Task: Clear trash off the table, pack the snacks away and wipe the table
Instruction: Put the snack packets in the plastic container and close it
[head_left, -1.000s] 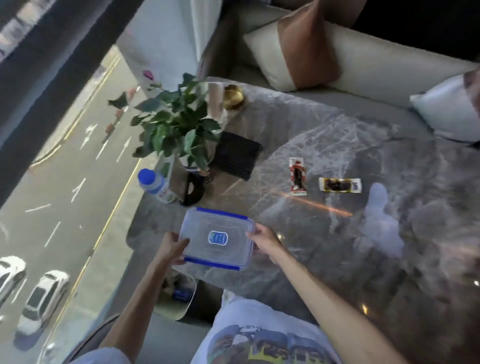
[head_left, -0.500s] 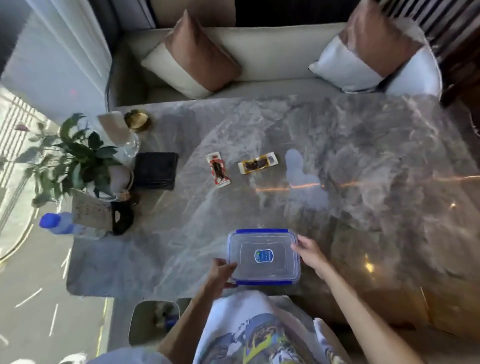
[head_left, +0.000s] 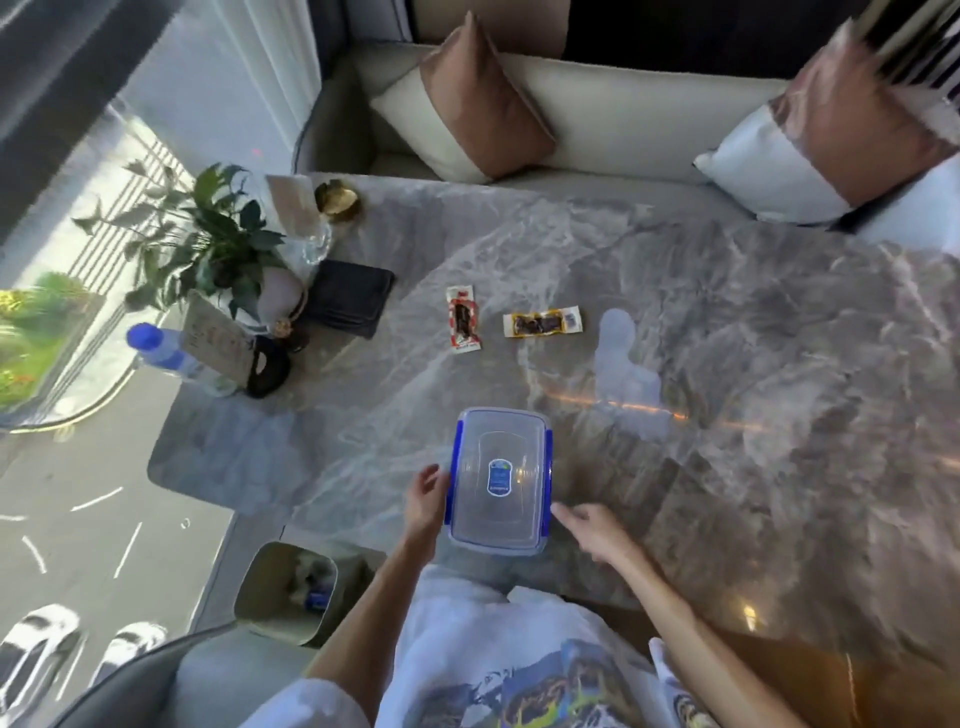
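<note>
A clear plastic box with a blue-clipped lid (head_left: 497, 480) stands on the grey marble table (head_left: 727, 364) near its front edge, its long side pointing away from me. My left hand (head_left: 427, 506) rests against the box's left side. My right hand (head_left: 592, 532) hovers just off the box's right near corner, fingers spread, holding nothing. Two wrapped snacks lie further back: a red-and-white packet (head_left: 463, 319) and a yellow-edged packet (head_left: 542, 322).
At the table's left end stand a potted plant (head_left: 208, 244), a water bottle with a blue cap (head_left: 171, 358), a card in a black holder (head_left: 221, 343), a folded dark cloth (head_left: 348, 299) and a gold dish (head_left: 337, 200). A waste bin (head_left: 291, 590) stands on the floor below left. A sofa with cushions (head_left: 467, 104) runs behind.
The box has been turned from lying crosswise to pointing lengthwise away from me. My right hand has come off its right end and now hovers beside it. The view swung right.
</note>
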